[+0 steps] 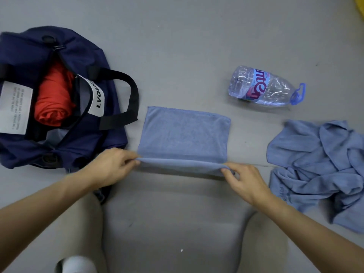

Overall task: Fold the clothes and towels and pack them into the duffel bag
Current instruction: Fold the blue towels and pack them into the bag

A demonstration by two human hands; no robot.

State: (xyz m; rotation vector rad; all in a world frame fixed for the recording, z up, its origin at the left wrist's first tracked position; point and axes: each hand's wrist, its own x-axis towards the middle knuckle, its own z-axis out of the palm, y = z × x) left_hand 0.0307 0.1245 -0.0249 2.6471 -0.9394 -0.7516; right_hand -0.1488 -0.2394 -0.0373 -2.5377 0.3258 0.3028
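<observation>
Nearest, 6 o'clock: the person sits on the grey floor (177,46) with legs spread. A white sock (78,265) shows at 7 o'clock. Both forearms reach forward from the lower corners.

Hands: the left hand (110,164) pinches the near-left corner of the blue towel (185,134) between thumb and fingers. The right hand (244,182) pinches the near-right corner the same way. The near edge is raised a little off the floor and drawn taut between the two grips, knuckles up.

12 o'clock: the towel lies flat as a neat rectangle. Judged to be doubled once already, with the near edge about to go over toward the far edge.

3 o'clock: crumpled blue cloth pile (319,170), unfolded, well apart from the towel. Cannot tell how many pieces are in it.

10 o'clock: duffel bag (94,138), open, just beside the towel's left edge. A folded red garment (53,97) sits inside.

1 o'clock, farthest: clear water bottle (264,87) on its side, not a task item.

Progress estimate: one garment packed, one towel mid-fold, the pile untouched. More work remains than is done.
</observation>
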